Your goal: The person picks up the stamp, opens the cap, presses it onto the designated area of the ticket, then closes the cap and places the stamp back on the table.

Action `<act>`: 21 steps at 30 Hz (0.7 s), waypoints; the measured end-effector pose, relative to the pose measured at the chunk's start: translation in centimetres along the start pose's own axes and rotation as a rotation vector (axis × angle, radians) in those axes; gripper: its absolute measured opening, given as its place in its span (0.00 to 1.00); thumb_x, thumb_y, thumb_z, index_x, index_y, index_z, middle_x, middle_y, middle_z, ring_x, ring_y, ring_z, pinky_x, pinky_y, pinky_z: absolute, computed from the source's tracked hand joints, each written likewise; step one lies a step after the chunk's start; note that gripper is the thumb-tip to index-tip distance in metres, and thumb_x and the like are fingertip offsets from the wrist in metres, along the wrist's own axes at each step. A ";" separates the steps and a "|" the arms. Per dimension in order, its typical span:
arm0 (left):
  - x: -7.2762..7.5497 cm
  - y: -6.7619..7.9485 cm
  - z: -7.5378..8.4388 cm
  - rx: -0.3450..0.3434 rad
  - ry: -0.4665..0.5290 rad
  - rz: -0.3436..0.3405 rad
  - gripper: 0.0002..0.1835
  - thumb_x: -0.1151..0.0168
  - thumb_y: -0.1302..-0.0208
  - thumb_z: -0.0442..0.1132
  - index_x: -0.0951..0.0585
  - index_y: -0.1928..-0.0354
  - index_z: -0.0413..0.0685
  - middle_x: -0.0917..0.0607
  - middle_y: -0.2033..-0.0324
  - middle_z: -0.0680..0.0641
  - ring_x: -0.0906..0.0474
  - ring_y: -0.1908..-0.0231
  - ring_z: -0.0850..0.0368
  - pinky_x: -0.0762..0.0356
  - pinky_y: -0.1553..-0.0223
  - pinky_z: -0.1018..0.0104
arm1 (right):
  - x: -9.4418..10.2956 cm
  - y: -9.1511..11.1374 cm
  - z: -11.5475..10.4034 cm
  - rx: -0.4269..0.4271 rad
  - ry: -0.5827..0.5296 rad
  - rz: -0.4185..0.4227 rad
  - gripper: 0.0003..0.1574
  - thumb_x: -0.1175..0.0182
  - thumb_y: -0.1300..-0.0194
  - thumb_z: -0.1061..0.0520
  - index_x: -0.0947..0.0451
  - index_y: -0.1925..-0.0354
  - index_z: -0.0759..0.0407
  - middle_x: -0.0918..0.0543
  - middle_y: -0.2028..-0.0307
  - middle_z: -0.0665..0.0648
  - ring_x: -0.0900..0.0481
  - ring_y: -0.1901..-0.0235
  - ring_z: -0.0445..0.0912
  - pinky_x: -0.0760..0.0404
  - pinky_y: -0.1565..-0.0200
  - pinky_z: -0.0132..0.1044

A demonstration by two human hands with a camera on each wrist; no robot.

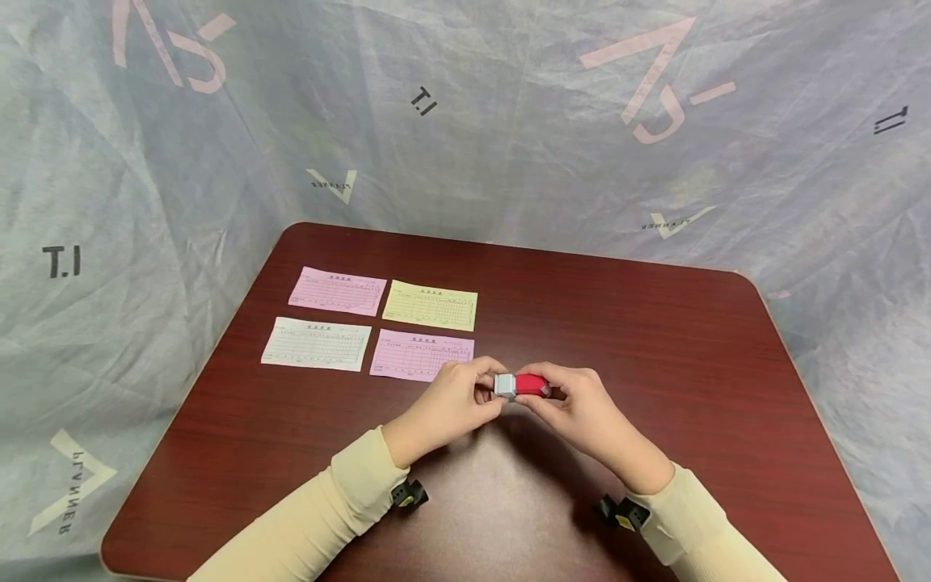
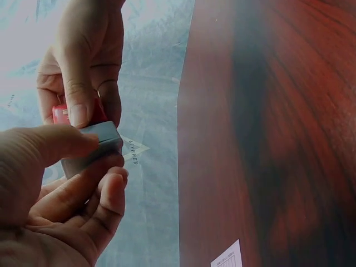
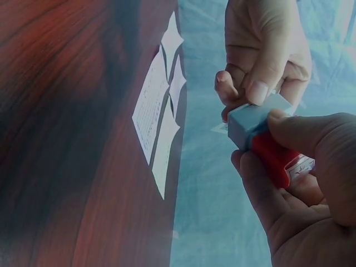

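You hold a small red-and-grey block [image 1: 518, 385] up over the middle of the dark red table [image 1: 655, 347], between its left and right edges. Your left hand [image 1: 452, 398] pinches the grey end [image 1: 504, 386], thumb on one side and fingertips on the other. Your right hand [image 1: 591, 411] is clamped the same way on the red end [image 1: 528, 384], thumb against fingers. The two ends are touching.

Four printed slips lie toward the table's far left corner, in two rows just apart. Along the far row you have a pink slip [image 1: 338, 292] nearer the left edge and a yellow slip [image 1: 430, 305] beside it. In the row closer to you are a white slip [image 1: 316, 344] and a second pink slip [image 1: 410, 354], whose near right corner is hidden by your left hand in the head view. Printed grey cloth [image 1: 480, 145] hangs beyond the far edge.
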State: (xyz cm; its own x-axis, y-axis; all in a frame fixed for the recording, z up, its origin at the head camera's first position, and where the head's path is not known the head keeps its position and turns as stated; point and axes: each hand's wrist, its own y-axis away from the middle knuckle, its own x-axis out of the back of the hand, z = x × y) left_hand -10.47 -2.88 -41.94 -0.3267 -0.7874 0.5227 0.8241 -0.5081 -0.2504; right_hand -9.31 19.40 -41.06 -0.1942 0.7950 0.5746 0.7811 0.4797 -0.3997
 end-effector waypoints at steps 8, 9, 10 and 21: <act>0.3 0.1 0.1 0.021 -0.015 -0.012 0.09 0.27 0.42 0.29 0.16 0.59 0.40 0.11 0.68 0.51 0.23 0.72 0.67 0.24 0.70 0.68 | 0.0 0.1 0.1 0.007 -0.003 -0.001 0.14 0.27 0.38 0.65 0.15 0.55 0.54 0.16 0.67 0.44 0.18 0.69 0.40 0.16 0.63 0.33; 0.4 0.1 0.1 0.021 -0.016 -0.018 0.09 0.28 0.42 0.29 0.16 0.59 0.39 0.11 0.68 0.51 0.23 0.73 0.67 0.24 0.70 0.69 | 0.0 0.2 0.1 0.009 0.004 0.002 0.14 0.27 0.39 0.65 0.15 0.55 0.53 0.17 0.67 0.44 0.18 0.70 0.40 0.16 0.63 0.33; 0.4 0.1 0.0 0.020 -0.017 -0.024 0.09 0.28 0.42 0.28 0.16 0.59 0.38 0.11 0.68 0.51 0.24 0.73 0.68 0.25 0.71 0.69 | 0.1 0.2 0.2 0.011 0.010 0.005 0.14 0.27 0.39 0.65 0.15 0.55 0.53 0.17 0.67 0.44 0.18 0.70 0.40 0.16 0.63 0.33; -0.1 0.5 -0.4 0.087 -0.015 -0.088 0.10 0.26 0.43 0.28 0.15 0.60 0.38 0.11 0.69 0.50 0.21 0.72 0.69 0.23 0.70 0.71 | 0.7 0.6 0.4 -0.012 0.127 -0.039 0.13 0.28 0.38 0.64 0.16 0.55 0.54 0.19 0.68 0.41 0.19 0.69 0.38 0.17 0.65 0.32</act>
State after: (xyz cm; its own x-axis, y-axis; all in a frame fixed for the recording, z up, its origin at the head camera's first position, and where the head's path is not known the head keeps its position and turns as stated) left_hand -10.20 -3.20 -42.46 -0.3931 -0.7354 0.5519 0.8299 -0.5422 -0.1314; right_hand -9.26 20.40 -41.17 -0.1490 0.7221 0.6756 0.7812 0.5048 -0.3672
